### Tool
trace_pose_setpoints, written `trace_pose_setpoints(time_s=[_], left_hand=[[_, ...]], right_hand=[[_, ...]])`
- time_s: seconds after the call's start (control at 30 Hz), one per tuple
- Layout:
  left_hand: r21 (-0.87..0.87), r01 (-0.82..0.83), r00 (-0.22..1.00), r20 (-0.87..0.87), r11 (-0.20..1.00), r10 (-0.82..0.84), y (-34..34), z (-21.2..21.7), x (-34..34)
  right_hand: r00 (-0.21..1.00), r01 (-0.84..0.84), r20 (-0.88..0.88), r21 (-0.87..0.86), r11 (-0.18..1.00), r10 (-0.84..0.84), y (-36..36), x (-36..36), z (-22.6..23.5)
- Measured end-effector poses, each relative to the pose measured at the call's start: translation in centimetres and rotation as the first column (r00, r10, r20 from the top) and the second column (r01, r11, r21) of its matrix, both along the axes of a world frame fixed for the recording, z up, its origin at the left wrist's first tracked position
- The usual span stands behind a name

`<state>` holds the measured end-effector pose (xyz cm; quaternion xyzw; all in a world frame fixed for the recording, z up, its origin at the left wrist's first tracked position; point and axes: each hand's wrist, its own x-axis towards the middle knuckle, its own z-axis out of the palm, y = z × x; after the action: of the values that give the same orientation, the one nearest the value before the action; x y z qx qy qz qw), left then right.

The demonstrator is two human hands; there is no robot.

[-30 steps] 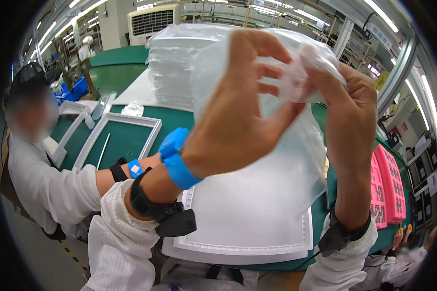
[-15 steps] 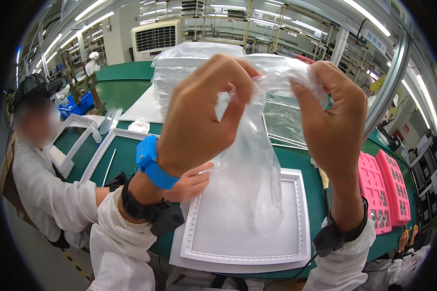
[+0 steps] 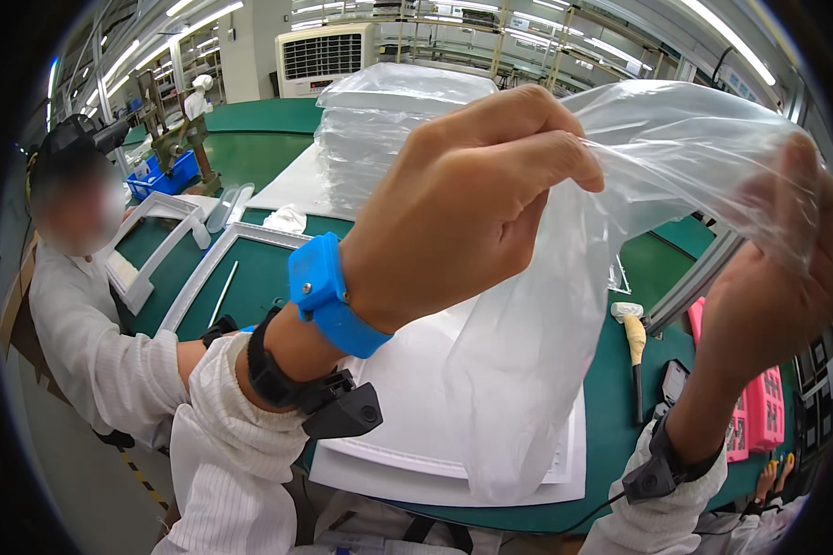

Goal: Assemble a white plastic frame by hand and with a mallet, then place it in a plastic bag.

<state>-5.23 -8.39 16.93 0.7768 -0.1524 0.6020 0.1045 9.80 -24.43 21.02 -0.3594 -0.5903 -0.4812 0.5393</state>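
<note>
A clear plastic bag (image 3: 537, 370) hangs in folds, its upper part drawn out sideways between my hands. My left hand (image 3: 481, 185), with a blue wristband (image 3: 329, 294), pinches the film between thumb and bent fingers. At the bag's far right end is my right hand (image 3: 773, 287); film covers its fingers, which hold the bag taut and show blurred through it. Beneath the bag, a white rectangular frame (image 3: 403, 460) lies on a white sheet (image 3: 342, 472) on the green table (image 3: 611, 407). The bag and my left arm hide much of the frame.
A stack of plastic-wrapped pieces (image 3: 398, 88) stands at the back. A mallet (image 3: 635, 347) lies right of the white frame, near pink trays (image 3: 766, 407). To the left, a co-worker (image 3: 93, 305) sits by other white frames (image 3: 190, 282). A metal post (image 3: 694, 291) rises at right.
My hands have moved apart, the right one farther right, stretching the bag wide. The bag hangs lower over the white frame. A co-worker's hand near the frame is no longer visible.
</note>
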Motion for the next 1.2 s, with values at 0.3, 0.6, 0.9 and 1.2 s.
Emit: trace_pose_setpoints(time_s=[0.3,0.6,0.9,1.2], left_hand=[[0.055,-0.260,0.960,-0.095,0.964,0.265,6.3,0.2,-1.3],[-0.171,-0.485,0.851,-0.318,0.858,0.418,5.9,-0.4,-0.3],[0.332,-0.371,0.815,-0.331,0.867,0.476,17.2,-0.3,2.6],[0.305,-0.093,0.239,-0.917,0.948,0.319,7.6,-21.2,1.3]], right_hand=[[0.914,0.166,-0.237,-0.523,0.836,-0.330,-0.3,0.3,-1.3],[0.913,0.114,-0.294,-0.484,0.868,-0.284,1.9,1.7,-2.0],[0.902,0.313,-0.134,-0.451,0.836,-0.411,4.5,5.3,0.7],[0.991,0.063,-0.122,0.099,0.993,-0.051,3.2,3.9,0.8]])
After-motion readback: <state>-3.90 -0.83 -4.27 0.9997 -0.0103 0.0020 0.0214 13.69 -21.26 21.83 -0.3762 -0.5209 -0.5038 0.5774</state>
